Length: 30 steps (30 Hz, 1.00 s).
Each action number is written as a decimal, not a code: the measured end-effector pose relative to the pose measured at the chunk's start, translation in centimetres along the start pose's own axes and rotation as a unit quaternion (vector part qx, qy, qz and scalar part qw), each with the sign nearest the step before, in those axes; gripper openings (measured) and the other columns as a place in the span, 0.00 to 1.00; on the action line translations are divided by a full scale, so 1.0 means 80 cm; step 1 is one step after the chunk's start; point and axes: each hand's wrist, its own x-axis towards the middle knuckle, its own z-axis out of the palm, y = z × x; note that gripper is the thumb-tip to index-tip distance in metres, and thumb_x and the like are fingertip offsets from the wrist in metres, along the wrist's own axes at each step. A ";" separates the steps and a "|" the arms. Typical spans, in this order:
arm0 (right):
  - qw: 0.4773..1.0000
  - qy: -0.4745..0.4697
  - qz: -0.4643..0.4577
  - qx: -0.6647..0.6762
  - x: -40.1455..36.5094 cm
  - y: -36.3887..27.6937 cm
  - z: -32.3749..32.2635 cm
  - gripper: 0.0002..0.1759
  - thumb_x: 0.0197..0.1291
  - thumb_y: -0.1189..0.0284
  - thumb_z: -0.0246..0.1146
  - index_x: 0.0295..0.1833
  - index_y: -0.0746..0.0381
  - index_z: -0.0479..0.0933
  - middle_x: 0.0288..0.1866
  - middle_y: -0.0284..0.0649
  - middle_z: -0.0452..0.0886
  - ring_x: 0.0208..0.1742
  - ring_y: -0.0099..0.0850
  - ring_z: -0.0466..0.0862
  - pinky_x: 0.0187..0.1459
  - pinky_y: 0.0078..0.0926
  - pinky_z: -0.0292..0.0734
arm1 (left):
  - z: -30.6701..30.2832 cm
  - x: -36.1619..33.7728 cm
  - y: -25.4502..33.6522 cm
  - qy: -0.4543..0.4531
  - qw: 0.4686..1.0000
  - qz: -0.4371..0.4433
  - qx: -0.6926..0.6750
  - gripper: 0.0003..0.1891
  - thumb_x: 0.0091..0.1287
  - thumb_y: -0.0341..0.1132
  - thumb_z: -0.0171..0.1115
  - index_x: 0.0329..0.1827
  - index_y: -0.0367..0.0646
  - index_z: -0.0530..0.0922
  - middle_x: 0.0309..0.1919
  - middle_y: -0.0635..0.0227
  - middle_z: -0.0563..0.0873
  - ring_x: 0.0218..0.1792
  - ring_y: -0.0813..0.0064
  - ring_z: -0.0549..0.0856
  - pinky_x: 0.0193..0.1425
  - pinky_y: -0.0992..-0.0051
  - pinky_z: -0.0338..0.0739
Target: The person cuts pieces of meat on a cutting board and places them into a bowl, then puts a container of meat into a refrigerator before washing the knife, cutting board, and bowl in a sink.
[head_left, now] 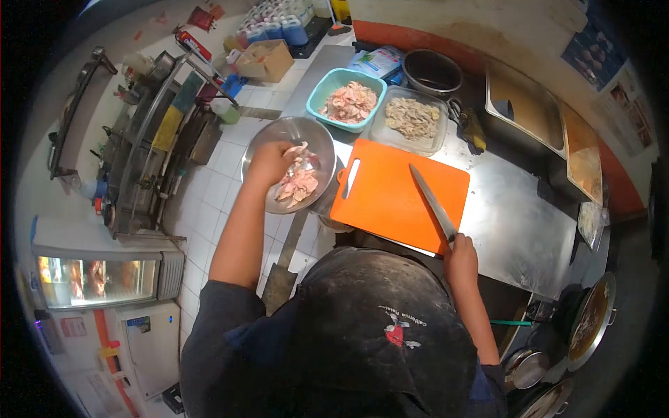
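My left hand (270, 164) is closed over the metal bowl (252, 155), its fingertips on a pale piece of raw meat (298, 149). Below it, more pink raw meat pieces (298, 187) lie in the bowl. My right hand (461, 262) grips the handle of a long knife (432, 200), whose blade rests slantwise over the orange cutting board (383, 184). The board is bare apart from the knife. Beyond it stand a turquoise tub (311, 101) of pink raw meat strips and a clear plastic container (439, 143) of greyish-beige cut pieces.
A dark round pan (432, 71), a blue-white bag (380, 61) and a dark cloth (472, 132) lie farther back. Steel trays (526, 125) line the wall on the right. Large pans (592, 320) stand at lower right. A glass-front fridge (97, 279) is at left.
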 end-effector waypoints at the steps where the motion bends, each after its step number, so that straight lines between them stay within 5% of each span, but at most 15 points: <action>1: 1.000 -0.001 -0.001 0.000 0.009 -0.002 0.001 0.09 0.74 0.73 0.65 0.54 0.65 0.78 0.48 0.59 0.83 0.50 0.62 0.86 0.51 0.61 0.82 | -0.014 -0.003 0.001 -0.009 0.999 -0.004 -0.036 0.14 0.75 0.43 0.73 0.55 0.44 0.93 0.43 0.53 0.95 0.46 0.57 0.94 0.53 0.60 0.85; 2: 1.000 -0.001 0.005 -0.026 0.017 -0.002 0.001 0.09 0.74 0.73 0.64 0.54 0.65 0.78 0.48 0.57 0.83 0.49 0.61 0.86 0.50 0.60 0.83 | -0.023 -0.004 -0.004 -0.008 0.999 -0.005 -0.036 0.14 0.75 0.43 0.73 0.55 0.44 0.93 0.43 0.53 0.95 0.46 0.57 0.94 0.53 0.60 0.85; 4: 0.998 -0.003 0.020 -0.057 0.031 0.003 0.003 0.10 0.74 0.70 0.66 0.54 0.63 0.80 0.48 0.54 0.83 0.50 0.59 0.85 0.49 0.58 0.84 | -0.038 -0.006 -0.007 0.028 0.989 0.053 -0.132 0.16 0.81 0.39 0.70 0.60 0.33 0.90 0.43 0.63 0.93 0.42 0.75 0.87 0.50 0.69 0.81; 8: 0.995 0.017 0.025 -0.095 0.042 -0.020 -0.019 0.13 0.72 0.65 0.69 0.52 0.63 0.81 0.48 0.54 0.83 0.49 0.59 0.85 0.50 0.56 0.85 | -0.063 -0.032 0.045 0.037 0.976 0.022 -0.216 0.15 0.81 0.35 0.68 0.61 0.32 0.89 0.46 0.67 0.92 0.44 0.77 0.87 0.52 0.73 0.81; 10: 0.996 0.031 -0.010 -0.087 0.059 -0.023 -0.023 0.15 0.68 0.65 0.74 0.51 0.63 0.82 0.51 0.55 0.84 0.52 0.57 0.85 0.53 0.55 0.84 | -0.056 -0.045 0.075 0.012 0.939 0.102 -0.328 0.15 0.82 0.32 0.67 0.65 0.35 0.87 0.47 0.68 0.92 0.44 0.79 0.86 0.51 0.77 0.80; 13: 0.973 0.083 -0.172 0.126 0.068 -0.062 -0.045 0.25 0.62 0.68 0.81 0.59 0.66 0.82 0.56 0.54 0.87 0.59 0.56 0.86 0.62 0.50 0.82 | -0.026 -0.060 0.119 -0.061 0.903 0.117 -0.409 0.15 0.82 0.29 0.65 0.67 0.38 0.86 0.46 0.72 0.91 0.44 0.81 0.86 0.52 0.79 0.80; 17: 0.888 -0.109 -0.130 0.427 0.081 -0.152 -0.094 0.32 0.67 0.64 0.81 0.72 0.64 0.79 0.63 0.47 0.90 0.66 0.40 0.89 0.66 0.43 0.83 | 0.026 -0.096 0.185 -0.137 0.888 0.141 -0.416 0.13 0.84 0.29 0.63 0.67 0.39 0.84 0.45 0.72 0.90 0.44 0.83 0.86 0.52 0.78 0.81; 19: 0.855 -0.087 -0.126 0.495 0.088 -0.165 -0.077 0.26 0.69 0.67 0.80 0.66 0.66 0.81 0.57 0.44 0.91 0.60 0.34 0.90 0.61 0.36 0.85 | 0.064 -0.100 0.198 -0.158 0.880 0.165 -0.416 0.13 0.84 0.29 0.63 0.66 0.39 0.83 0.44 0.72 0.89 0.44 0.84 0.86 0.52 0.78 0.81; 21: 0.762 -0.095 -0.096 0.633 0.098 -0.166 -0.057 0.17 0.72 0.72 0.76 0.60 0.67 0.82 0.52 0.41 0.91 0.52 0.27 0.91 0.55 0.28 0.85 | 0.093 -0.102 0.209 -0.170 0.842 0.168 -0.484 0.12 0.85 0.30 0.63 0.66 0.39 0.82 0.44 0.72 0.89 0.43 0.83 0.86 0.52 0.78 0.81; 23: 0.773 -0.072 -0.075 0.626 0.093 -0.163 -0.069 0.09 0.74 0.77 0.73 0.54 0.68 0.82 0.47 0.37 0.90 0.46 0.23 0.89 0.51 0.23 0.84 | 0.101 -0.106 0.212 -0.207 0.849 0.147 -0.463 0.15 0.81 0.32 0.69 0.66 0.38 0.81 0.45 0.70 0.90 0.45 0.80 0.88 0.54 0.75 0.83; 26: 0.809 -0.086 -0.062 0.578 0.093 -0.147 -0.063 0.07 0.74 0.79 0.71 0.53 0.68 0.83 0.45 0.37 0.90 0.45 0.23 0.89 0.51 0.24 0.84 | 0.095 -0.124 0.229 -0.130 0.915 0.262 -0.277 0.21 0.73 0.30 0.76 0.65 0.36 0.81 0.48 0.63 0.92 0.48 0.72 0.93 0.57 0.69 0.87; 29: 0.758 -0.077 -0.076 0.643 0.089 -0.142 -0.059 0.06 0.75 0.78 0.69 0.53 0.68 0.84 0.43 0.36 0.90 0.43 0.22 0.88 0.49 0.24 0.84 | 0.129 -0.114 0.214 -0.091 0.921 0.274 -0.263 0.18 0.74 0.26 0.71 0.65 0.35 0.82 0.49 0.61 0.93 0.48 0.71 0.93 0.58 0.69 0.87; 30: 0.809 -0.069 -0.064 0.580 0.088 -0.134 -0.062 0.07 0.74 0.77 0.69 0.52 0.69 0.85 0.42 0.37 0.91 0.43 0.23 0.88 0.49 0.25 0.83 | 0.137 -0.109 0.209 -0.093 0.920 0.274 -0.263 0.18 0.74 0.26 0.71 0.65 0.35 0.82 0.49 0.61 0.93 0.48 0.71 0.93 0.58 0.69 0.87</action>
